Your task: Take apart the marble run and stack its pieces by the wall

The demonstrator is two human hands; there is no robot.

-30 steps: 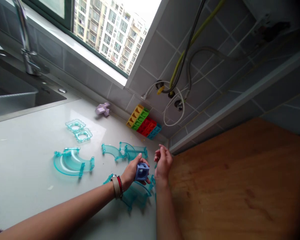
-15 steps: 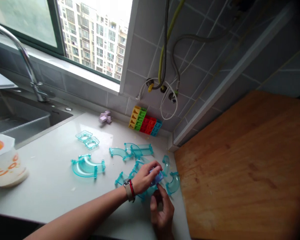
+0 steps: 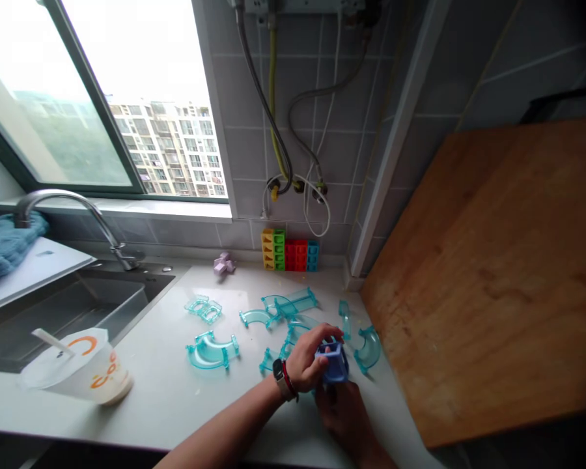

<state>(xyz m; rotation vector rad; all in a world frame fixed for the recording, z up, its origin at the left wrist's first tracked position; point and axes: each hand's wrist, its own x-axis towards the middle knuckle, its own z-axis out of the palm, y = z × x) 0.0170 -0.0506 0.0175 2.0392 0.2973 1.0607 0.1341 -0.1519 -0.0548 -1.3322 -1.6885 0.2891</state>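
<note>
many teal tracks point(image 3: 297, 301) crowd the hands point(image 3: 303, 361): left clasps a blue block point(image 3: 336, 368), right unclear.

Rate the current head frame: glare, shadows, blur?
Head view: sky beyond the window blown out to white; right hand in shadow, fingers hard to read; drink cup stretched, likely wide-angle distortion; upper right corner nearly black; blue cube frame in left hand fairly sharp.
</note>
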